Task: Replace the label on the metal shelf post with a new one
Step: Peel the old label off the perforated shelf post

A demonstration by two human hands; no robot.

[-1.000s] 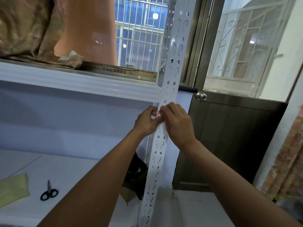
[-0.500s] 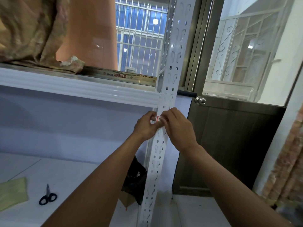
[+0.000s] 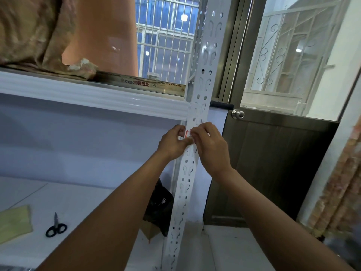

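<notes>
A white perforated metal shelf post [image 3: 185,173] runs up the middle of the view. On it, just below the upper shelf beam, is a small white label with a red border [image 3: 188,133]. My left hand [image 3: 172,142] and my right hand [image 3: 210,147] meet at the label from either side. Fingertips of both hands pinch or press on it and cover most of it. Whether the label is stuck down or partly lifted cannot be told.
Black-handled scissors [image 3: 56,227] and a yellow-green sheet [image 3: 13,222] lie on the lower white shelf board [image 3: 78,208]. A cloth bundle [image 3: 37,32] sits on the upper shelf. A dark door with a round knob [image 3: 238,114] stands right of the post.
Both hands stay at the label on the post. The view has tilted slightly, so the hands sit a little lower in the frame; the fingers shift only slightly.
</notes>
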